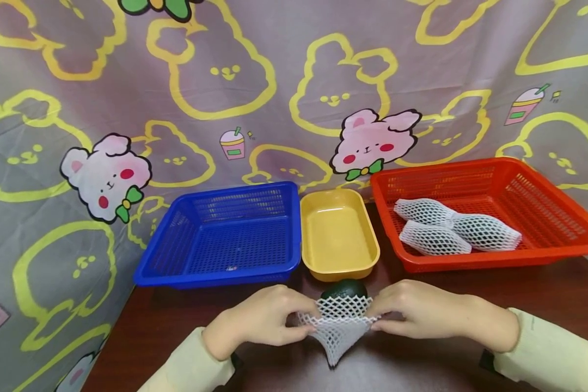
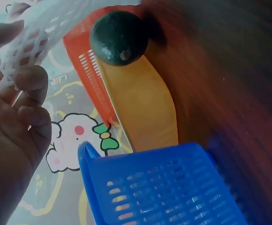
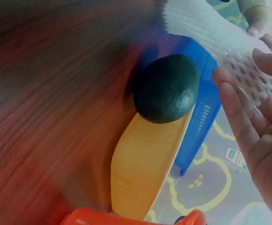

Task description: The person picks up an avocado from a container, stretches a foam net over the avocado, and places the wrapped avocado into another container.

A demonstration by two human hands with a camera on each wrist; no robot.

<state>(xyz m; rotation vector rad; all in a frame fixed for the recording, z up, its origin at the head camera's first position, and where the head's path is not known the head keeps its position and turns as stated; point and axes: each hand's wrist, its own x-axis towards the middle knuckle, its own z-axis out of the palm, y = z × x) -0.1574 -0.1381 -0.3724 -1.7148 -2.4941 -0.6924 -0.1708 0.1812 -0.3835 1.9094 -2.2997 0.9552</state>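
Both hands hold a white foam fruit net [image 1: 340, 332] spread wide at its mouth, its closed end hanging to a point toward the person. My left hand [image 1: 264, 318] pinches the left edge of the mouth between thumb and fingers. At the opposite edge my right hand [image 1: 418, 310] does the same. Just beyond the net lies a dark green avocado [image 1: 345, 288], partly hidden behind the mesh in the head view. Both wrist views show the avocado [image 3: 166, 89] resting on the table, apart from the fingers, with the net [image 2: 56, 23] raised beside it.
A yellow tray [image 1: 340, 234] stands right behind the avocado. To its left is a blue basket [image 1: 294, 261] with a small pale scrap on its floor. In the red basket [image 1: 470, 264] at right lie several net-wrapped items [image 1: 436, 239]. A patterned curtain [image 1: 274, 65] hangs behind.
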